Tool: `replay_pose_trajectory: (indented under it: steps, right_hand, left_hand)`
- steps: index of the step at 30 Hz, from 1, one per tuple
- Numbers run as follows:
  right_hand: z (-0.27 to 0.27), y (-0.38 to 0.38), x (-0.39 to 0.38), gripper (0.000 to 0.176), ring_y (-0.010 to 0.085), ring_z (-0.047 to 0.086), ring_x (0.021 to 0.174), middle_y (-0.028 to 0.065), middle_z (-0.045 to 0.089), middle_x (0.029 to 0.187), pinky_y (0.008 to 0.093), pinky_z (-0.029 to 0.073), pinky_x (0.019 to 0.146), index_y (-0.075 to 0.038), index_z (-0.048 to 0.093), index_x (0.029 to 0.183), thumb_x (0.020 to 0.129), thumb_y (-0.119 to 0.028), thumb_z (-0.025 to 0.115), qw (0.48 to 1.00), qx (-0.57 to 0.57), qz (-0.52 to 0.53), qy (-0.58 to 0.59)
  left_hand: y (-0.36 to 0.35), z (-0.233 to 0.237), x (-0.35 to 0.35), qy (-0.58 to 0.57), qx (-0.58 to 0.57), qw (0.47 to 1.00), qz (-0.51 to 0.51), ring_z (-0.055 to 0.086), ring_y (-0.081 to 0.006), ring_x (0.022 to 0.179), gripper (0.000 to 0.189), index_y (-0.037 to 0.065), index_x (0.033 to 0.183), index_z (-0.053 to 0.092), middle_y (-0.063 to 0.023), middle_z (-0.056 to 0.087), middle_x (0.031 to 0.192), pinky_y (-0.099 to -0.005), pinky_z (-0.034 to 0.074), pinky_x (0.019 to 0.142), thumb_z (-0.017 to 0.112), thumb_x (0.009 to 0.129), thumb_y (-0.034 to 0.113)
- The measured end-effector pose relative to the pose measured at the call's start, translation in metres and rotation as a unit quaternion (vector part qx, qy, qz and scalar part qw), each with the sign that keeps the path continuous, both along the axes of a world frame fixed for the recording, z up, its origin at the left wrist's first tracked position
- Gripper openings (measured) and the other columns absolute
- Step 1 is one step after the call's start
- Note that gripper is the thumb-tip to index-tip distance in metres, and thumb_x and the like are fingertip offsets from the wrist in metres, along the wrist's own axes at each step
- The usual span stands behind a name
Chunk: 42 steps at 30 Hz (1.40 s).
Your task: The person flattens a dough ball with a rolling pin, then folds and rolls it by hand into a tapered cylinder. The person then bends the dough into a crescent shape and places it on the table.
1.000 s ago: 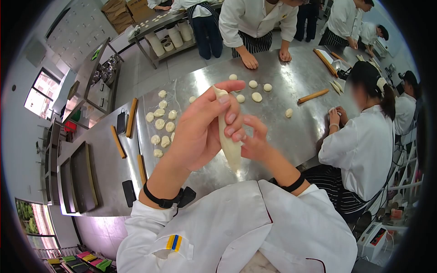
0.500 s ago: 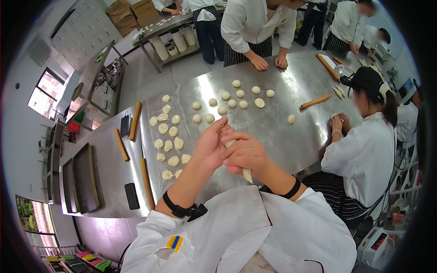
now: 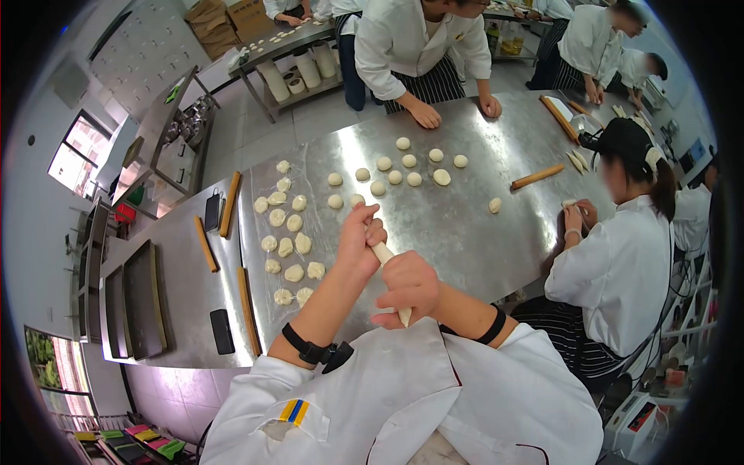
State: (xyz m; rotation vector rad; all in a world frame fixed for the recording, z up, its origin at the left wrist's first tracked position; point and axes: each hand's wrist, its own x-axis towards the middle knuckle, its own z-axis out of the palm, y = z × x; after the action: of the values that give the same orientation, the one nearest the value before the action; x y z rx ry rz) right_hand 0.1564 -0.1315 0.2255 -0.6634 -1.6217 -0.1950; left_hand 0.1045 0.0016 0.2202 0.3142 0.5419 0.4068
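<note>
A strip of pale dough (image 3: 382,253) runs between my two hands above the near side of the metal table. My left hand (image 3: 362,240) is closed round its upper end. Fingers of my right hand (image 3: 411,284) wrap round the lower part, and a tapered tip pokes out below them. Beyond my hands, several round dough balls (image 3: 395,177) sit in loose rows on the steel. To the left, several rougher dough pieces (image 3: 294,273) lie on a clear plastic sheet.
Wooden rolling pins (image 3: 248,311), a phone (image 3: 222,332) and dark trays (image 3: 147,298) lie on the left table. Another pin (image 3: 538,177) lies at the right. A co-worker (image 3: 620,256) handles dough at the right edge; another person (image 3: 422,58) leans on the far edge.
My hands have moved slightly apart, showing more dough between them, and my right fingers have curled tighter round it. The person across the table has shifted, hands now wider apart.
</note>
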Motion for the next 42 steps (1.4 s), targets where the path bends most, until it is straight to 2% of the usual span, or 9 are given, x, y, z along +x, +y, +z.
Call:
replay_pose_trajectory:
  steps: [2, 4, 9, 14, 17, 23, 28, 37, 42]
  right_hand:
    - [0.006, -0.005, -0.001, 0.018, 0.0177, 0.047, 0.047, -0.0005, 0.050, 0.057, 0.0298, 0.038, 0.049, -0.008, 0.065, 0.077, 0.079, -0.017, 0.081, 0.999, -0.018, -0.017, 0.028]
    - [0.001, -0.005, -0.004, 0.017, 0.0158, 0.049, 0.050, -0.0009, 0.051, 0.058, 0.0293, 0.040, 0.050, -0.008, 0.065, 0.079, 0.080, -0.016, 0.080, 0.997, -0.035, -0.038, 0.059]
    - [-0.006, 0.017, 0.006, 0.018, 0.0094, 0.054, 0.059, -0.0010, 0.056, 0.062, 0.0279, 0.045, 0.057, -0.005, 0.064, 0.095, 0.087, -0.015, 0.076, 0.885, -0.197, -0.176, 0.385]
    - [0.005, 0.031, 0.024, 0.021, 0.0160, 0.052, 0.057, 0.0047, 0.054, 0.061, 0.0313, 0.044, 0.058, -0.010, 0.061, 0.103, 0.086, -0.016, 0.072, 0.878, -0.371, -0.160, 0.257]
    - [0.003, 0.035, 0.010, 0.020, 0.0219, 0.055, 0.061, 0.0056, 0.055, 0.063, 0.0361, 0.045, 0.063, -0.010, 0.058, 0.104, 0.088, -0.015, 0.068, 0.879, -0.416, -0.106, 0.210]
    - [-0.013, 0.027, -0.003, 0.015, 0.0208, 0.062, 0.070, 0.0059, 0.061, 0.072, 0.0362, 0.050, 0.074, -0.006, 0.056, 0.100, 0.087, -0.009, 0.064, 0.920, -0.369, -0.025, 0.127]
    - [-0.006, 0.021, -0.010, 0.012, 0.0092, 0.057, 0.067, 0.0011, 0.060, 0.075, 0.0248, 0.046, 0.064, -0.004, 0.055, 0.097, 0.091, 0.005, 0.060, 0.892, -0.264, 0.017, 0.365]
    - [-0.031, 0.019, 0.011, 0.019, 0.0132, 0.047, 0.060, 0.0031, 0.049, 0.066, 0.0321, 0.040, 0.060, -0.006, 0.044, 0.105, 0.092, 0.005, 0.054, 0.835, -0.233, 0.155, 0.473]
    - [-0.028, 0.026, 0.031, 0.035, 0.0205, 0.047, 0.071, 0.0078, 0.045, 0.075, 0.0414, 0.044, 0.078, -0.012, 0.035, 0.117, 0.086, -0.005, 0.050, 0.674, -0.237, 0.257, 0.651]
  left_hand:
    - [0.006, -0.009, 0.000, -0.031, -0.012, 0.999, 0.024, 0.035, -0.0075, 0.048, 0.023, 0.012, 0.084, 0.042, 0.0013, 0.045, 0.071, -0.0211, 0.031, 0.042, 0.061, 0.090, 0.001]
    - [0.003, -0.010, -0.003, -0.081, -0.068, 0.994, 0.036, 0.058, -0.0163, 0.070, 0.023, 0.010, 0.108, 0.049, -0.0055, 0.054, 0.086, -0.0278, 0.052, 0.063, 0.061, 0.089, 0.007]
    - [-0.014, -0.048, -0.031, 0.009, -0.131, 0.989, -0.073, 0.043, -0.0376, 0.139, 0.079, 0.001, 0.152, 0.016, -0.0222, 0.041, 0.146, -0.0511, 0.035, 0.119, 0.055, 0.092, 0.033]
    - [-0.027, -0.035, -0.046, 0.038, -0.188, 0.960, -0.203, 0.048, -0.0364, 0.136, 0.059, -0.002, 0.145, 0.036, -0.0203, 0.046, 0.149, -0.0528, 0.036, 0.117, 0.042, 0.100, 0.036]
    - [-0.014, -0.043, -0.045, -0.132, -0.110, 0.945, -0.280, 0.054, -0.0344, 0.128, 0.050, 0.004, 0.135, 0.049, -0.0161, 0.057, 0.137, -0.0524, 0.042, 0.111, 0.043, 0.102, 0.041]
    - [0.006, -0.058, -0.042, -0.076, -0.004, 0.996, -0.046, 0.062, -0.0209, 0.097, 0.027, 0.010, 0.115, 0.052, -0.0044, 0.061, 0.100, -0.0384, 0.053, 0.092, 0.043, 0.109, 0.035]
    - [-0.004, -0.026, -0.034, -0.094, -0.045, 0.994, 0.034, 0.054, -0.0163, 0.080, 0.020, 0.010, 0.116, 0.048, -0.0028, 0.053, 0.088, -0.0350, 0.052, 0.085, 0.038, 0.111, 0.026]
    - [-0.004, -0.031, -0.019, -0.069, -0.032, 0.993, 0.090, 0.048, -0.0164, 0.074, 0.016, 0.007, 0.115, 0.047, -0.0025, 0.048, 0.084, -0.0357, 0.048, 0.084, 0.039, 0.111, 0.021]
    - [-0.010, -0.026, -0.021, -0.115, 0.088, 0.989, 0.030, 0.050, -0.0170, 0.085, 0.032, 0.001, 0.130, 0.044, -0.0057, 0.051, 0.092, -0.0349, 0.047, 0.087, 0.033, 0.112, 0.024]
